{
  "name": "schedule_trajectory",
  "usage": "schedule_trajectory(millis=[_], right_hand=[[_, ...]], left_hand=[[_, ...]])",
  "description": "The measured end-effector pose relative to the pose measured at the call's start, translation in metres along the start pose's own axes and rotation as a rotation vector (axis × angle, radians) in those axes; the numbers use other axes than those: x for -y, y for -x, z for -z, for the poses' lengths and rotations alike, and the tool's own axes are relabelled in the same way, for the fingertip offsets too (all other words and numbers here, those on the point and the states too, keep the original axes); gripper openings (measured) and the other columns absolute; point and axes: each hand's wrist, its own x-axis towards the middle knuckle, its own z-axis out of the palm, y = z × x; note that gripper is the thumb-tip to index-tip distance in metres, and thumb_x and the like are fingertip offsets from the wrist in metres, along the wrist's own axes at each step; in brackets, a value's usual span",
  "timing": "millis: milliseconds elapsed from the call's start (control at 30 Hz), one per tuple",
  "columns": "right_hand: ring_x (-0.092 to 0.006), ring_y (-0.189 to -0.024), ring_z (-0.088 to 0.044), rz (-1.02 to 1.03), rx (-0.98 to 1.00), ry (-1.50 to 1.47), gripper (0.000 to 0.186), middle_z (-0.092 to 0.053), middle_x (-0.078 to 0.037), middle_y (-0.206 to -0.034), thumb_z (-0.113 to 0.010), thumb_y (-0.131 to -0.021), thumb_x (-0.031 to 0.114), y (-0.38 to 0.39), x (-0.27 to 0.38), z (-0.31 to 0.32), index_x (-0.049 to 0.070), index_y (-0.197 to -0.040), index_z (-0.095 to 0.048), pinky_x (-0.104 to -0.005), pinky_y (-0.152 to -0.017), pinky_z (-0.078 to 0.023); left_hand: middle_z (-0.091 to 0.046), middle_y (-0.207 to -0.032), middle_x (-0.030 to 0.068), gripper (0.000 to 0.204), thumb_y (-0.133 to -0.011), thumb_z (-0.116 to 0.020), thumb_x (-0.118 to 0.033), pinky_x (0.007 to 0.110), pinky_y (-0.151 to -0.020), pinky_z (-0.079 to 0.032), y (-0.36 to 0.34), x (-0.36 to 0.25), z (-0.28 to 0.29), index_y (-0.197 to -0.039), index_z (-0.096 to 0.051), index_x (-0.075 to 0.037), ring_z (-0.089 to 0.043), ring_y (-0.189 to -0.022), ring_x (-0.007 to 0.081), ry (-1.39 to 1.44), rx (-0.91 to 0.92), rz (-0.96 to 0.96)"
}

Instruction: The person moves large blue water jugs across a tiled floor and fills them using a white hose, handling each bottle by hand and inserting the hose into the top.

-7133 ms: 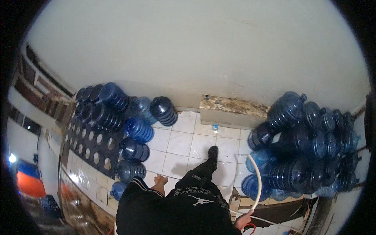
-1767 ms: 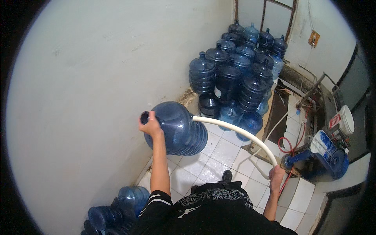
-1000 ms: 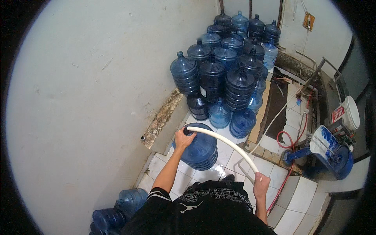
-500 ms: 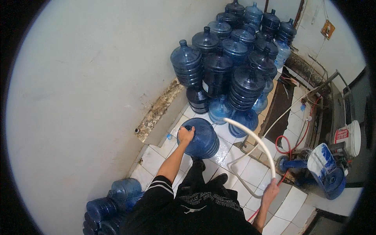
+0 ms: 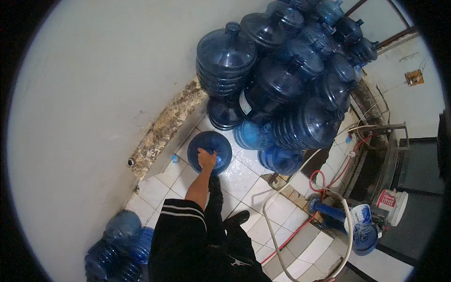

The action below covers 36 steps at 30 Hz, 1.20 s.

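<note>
My left hand [image 5: 207, 160] is closed on the neck of a blue water jug [image 5: 221, 164], which stands on white floor tiles just ahead of my feet. The neck is mostly hidden under my fingers. Of my right hand [image 5: 325, 280] only a sliver shows at the lower edge, on the right. A cream hose [image 5: 349, 230] curves down to it and appears held there; most of the fingers are out of the picture. From that hand the hose loops back across the floor.
Stacked blue jugs [image 5: 228, 56] rise beyond mine. More jugs [image 5: 123, 225] are at lower left. A stained ledge [image 5: 167, 124] runs along the left wall. To the right are a red hose [image 5: 293, 234], a blue pipe [image 5: 326, 209], a white bucket [image 5: 393, 207] and a metal frame [image 5: 399, 127].
My right hand has drawn the hose back from beside the jug toward the lower edge. The jug, more tilted before, now looks more upright, my left hand still on it. The view has shifted.
</note>
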Motion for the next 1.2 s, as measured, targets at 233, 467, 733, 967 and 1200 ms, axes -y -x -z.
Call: schedule_trajectory(millis=[233,467,733,967,1200], right_hand=[[-0.0272,-0.051,-0.048,0.078,0.002,0.078,0.054,-0.053,-0.019,-0.067,-0.035,-0.091,0.028,0.042,0.050,-0.001,-0.001,-0.134,-0.019,-0.0414,-0.046,-0.042],[-0.0239,-0.046,-0.047,0.136,-0.008,0.151,0.046,-0.052,-0.015,-0.058,-0.026,-0.094,0.036,0.042,0.089,-0.034,-0.001,-0.117,-0.037,-0.0374,-0.041,-0.041],[-0.0239,-0.046,-0.048,-0.036,0.128,0.089,0.056,-0.051,-0.013,-0.050,-0.019,-0.094,0.044,0.074,0.167,-0.067,-0.001,-0.092,-0.052,-0.0356,-0.041,-0.042],[-0.0244,-0.056,-0.057,0.445,0.446,0.475,0.028,-0.060,-0.016,-0.067,-0.047,-0.085,0.017,0.054,0.183,-0.077,-0.003,-0.103,-0.054,-0.0393,-0.050,-0.046],[-0.0102,-0.043,-0.023,0.594,0.758,-0.297,0.055,-0.025,0.003,-0.044,-0.040,-0.091,0.043,-0.020,0.128,-0.160,0.011,-0.049,-0.025,-0.0310,-0.039,-0.018]], left_hand=[[-0.058,-0.090,0.0259,0.063,-0.062,-0.075,-0.028,0.042,-0.077,-0.048,-0.080,0.004,-0.033,-0.102,-0.037,0.003,-0.059,-0.085,0.0396,0.119,-0.080,0.078],[-0.058,-0.091,0.0251,0.064,-0.058,-0.077,-0.025,0.042,-0.077,-0.048,-0.121,-0.007,-0.036,-0.102,-0.038,0.000,-0.058,-0.086,0.0394,0.199,-0.156,0.125],[-0.052,-0.104,0.0266,0.075,-0.053,-0.079,-0.023,0.040,-0.088,-0.042,-0.115,0.020,-0.045,-0.108,-0.036,0.003,-0.052,-0.099,0.0382,0.392,-0.068,0.115],[-0.047,-0.113,0.0248,0.077,-0.057,-0.077,-0.018,0.039,-0.093,-0.037,-0.033,0.117,-0.064,-0.117,-0.035,0.003,-0.047,-0.104,0.0383,0.350,-0.179,0.032],[-0.063,-0.079,0.0166,0.027,-0.069,-0.062,-0.018,0.036,-0.068,-0.050,0.178,0.269,-0.026,-0.088,-0.059,0.001,-0.063,-0.073,0.0266,0.337,-0.112,0.441]])
